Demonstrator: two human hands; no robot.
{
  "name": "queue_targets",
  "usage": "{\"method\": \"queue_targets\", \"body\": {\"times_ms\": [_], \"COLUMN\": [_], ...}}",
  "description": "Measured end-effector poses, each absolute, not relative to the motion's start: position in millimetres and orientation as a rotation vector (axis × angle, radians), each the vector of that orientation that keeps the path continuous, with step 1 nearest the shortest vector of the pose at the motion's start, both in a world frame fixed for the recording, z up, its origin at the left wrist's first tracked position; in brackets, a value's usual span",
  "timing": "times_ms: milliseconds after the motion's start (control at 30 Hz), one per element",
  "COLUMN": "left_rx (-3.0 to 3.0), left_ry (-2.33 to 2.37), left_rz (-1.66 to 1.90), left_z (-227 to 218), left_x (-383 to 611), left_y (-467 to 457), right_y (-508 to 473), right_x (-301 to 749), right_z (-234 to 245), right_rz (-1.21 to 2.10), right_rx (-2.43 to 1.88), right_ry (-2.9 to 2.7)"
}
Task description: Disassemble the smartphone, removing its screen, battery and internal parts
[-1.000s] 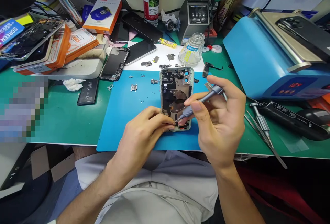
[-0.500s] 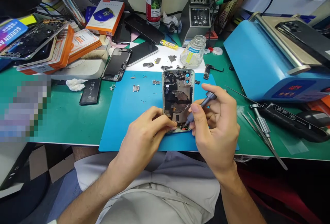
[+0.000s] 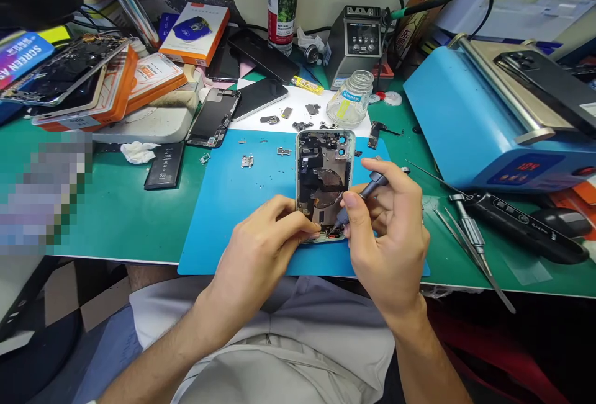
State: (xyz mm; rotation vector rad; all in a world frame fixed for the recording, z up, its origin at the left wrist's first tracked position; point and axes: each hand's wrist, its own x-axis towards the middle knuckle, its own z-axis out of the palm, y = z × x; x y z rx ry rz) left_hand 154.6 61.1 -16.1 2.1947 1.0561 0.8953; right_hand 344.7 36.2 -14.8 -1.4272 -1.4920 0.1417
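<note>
An opened phone housing (image 3: 326, 188) lies on the blue mat (image 3: 218, 230), its inside facing up and its two camera openings at the top right. With fingers pinched together, my left hand (image 3: 263, 242) grips the housing's lower left edge. My right hand (image 3: 391, 230) is closed around a grey screwdriver (image 3: 371, 185), tilted so that its tip meets the lower end of the housing near a small red part (image 3: 331, 236). Whether the tip sits in a screw is too small to tell. Small metal parts (image 3: 247, 161) and tiny screws (image 3: 274, 175) are scattered left of the housing.
A phone battery (image 3: 164, 167) and a detached screen (image 3: 214, 117) lie to the left. Behind the mat stands a glass jar (image 3: 350, 100). On the right are a blue heating machine (image 3: 451, 106), tweezers (image 3: 475, 255), another screwdriver (image 3: 470, 224) and a black pen-shaped tool (image 3: 526, 224).
The whole view has shifted slightly. Both hands keep their hold, and the screwdriver stays at the lower end of the phone housing with hardly any movement.
</note>
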Motion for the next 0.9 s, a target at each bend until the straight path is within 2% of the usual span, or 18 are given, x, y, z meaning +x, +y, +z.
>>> {"method": "queue_targets", "body": {"times_ms": [467,633,900], "left_rx": [2.195,2.192,2.197], "left_ry": [1.032,1.039,1.018], "left_rz": [0.911,0.906,0.879], "left_z": [-16.5,-17.6,-21.7], "left_x": [155.4,155.2,155.3], "left_y": [59.7,60.4,63.0], "right_y": [47.2,52.1,54.4], "right_x": [347.9,352.3,356.4], "right_z": [14.2,10.6,8.0], "right_rz": [0.063,-0.036,0.052], "right_rx": [-1.491,-1.421,-1.391], "right_ry": [-1.829,-1.861,-1.794]}}
